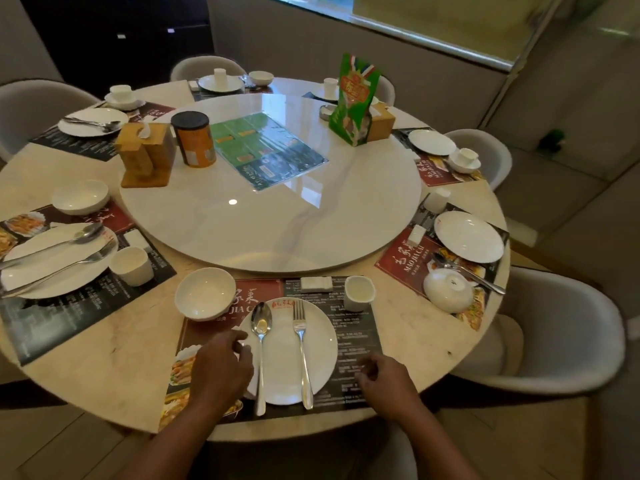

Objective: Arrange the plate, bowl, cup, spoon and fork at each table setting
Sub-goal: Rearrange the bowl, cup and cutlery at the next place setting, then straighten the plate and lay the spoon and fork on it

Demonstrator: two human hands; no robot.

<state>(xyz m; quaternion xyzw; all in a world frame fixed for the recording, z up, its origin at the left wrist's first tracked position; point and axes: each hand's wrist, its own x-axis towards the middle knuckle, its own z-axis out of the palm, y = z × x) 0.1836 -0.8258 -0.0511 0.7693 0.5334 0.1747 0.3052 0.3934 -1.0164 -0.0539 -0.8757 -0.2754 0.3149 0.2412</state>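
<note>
At the nearest setting a white plate (284, 355) lies on a dark placemat, with a spoon (261, 344) and a fork (302, 348) lying side by side on it. A white bowl (205, 293) stands at its upper left and a white cup (358, 292) at its upper right. My left hand (223, 367) rests at the plate's left rim, fingers curled on the edge. My right hand (384, 379) hovers over the placemat right of the plate, fingers loosely bent, holding nothing. The setting to the right has a plate (468, 235), an overturned bowl (448, 289) and a spoon (467, 271).
A round marble turntable (270, 216) fills the table's middle, carrying wooden tissue holders (145, 154), an orange can (194, 138), a menu sheet and a green carton (353, 102). Other settings ring the table. Grey chairs (554, 323) surround it.
</note>
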